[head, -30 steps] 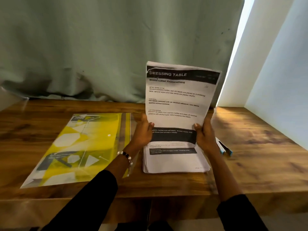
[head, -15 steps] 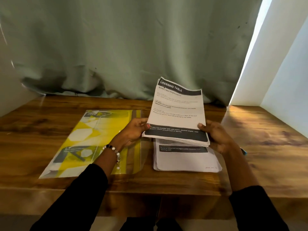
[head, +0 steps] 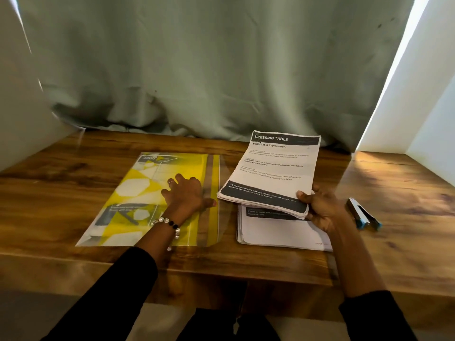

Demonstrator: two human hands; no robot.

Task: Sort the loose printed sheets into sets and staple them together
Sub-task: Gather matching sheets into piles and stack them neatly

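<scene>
- Paper is what this job turns on: the held bundle (head: 268, 175) is a thin sheaf of printed sheets headed "DRESSING TABLE", light and floppy, and I judge it will droop and fan wherever it is unsupported.
- The right hand (head: 320, 207) has its grip closed on the bundle's near right corner, thumb on top and fingers underneath; the far end tilts up toward the counter's back edge.
- Below it, the lower stack (head: 275, 232) lies flat near the counter's front edge, right of centre, its sheets slightly offset from each other.
- The left hand (head: 184, 195) rests spread on the yellow plastic folder (head: 138, 190), fingers fairly straight and gripping nothing; the folder lies left of the papers and looks glossy, so probably slick.
- The stapler (head: 363, 214) sits on the counter (head: 394, 254) toward the right edge, just beside the right wrist but not touching it.
- Loose sheets slide on each other easily, so a pinch at 1 corner invites skew; holding both long edges and squaring the sheaf against the counter would likely serve before stapling a top corner.
</scene>
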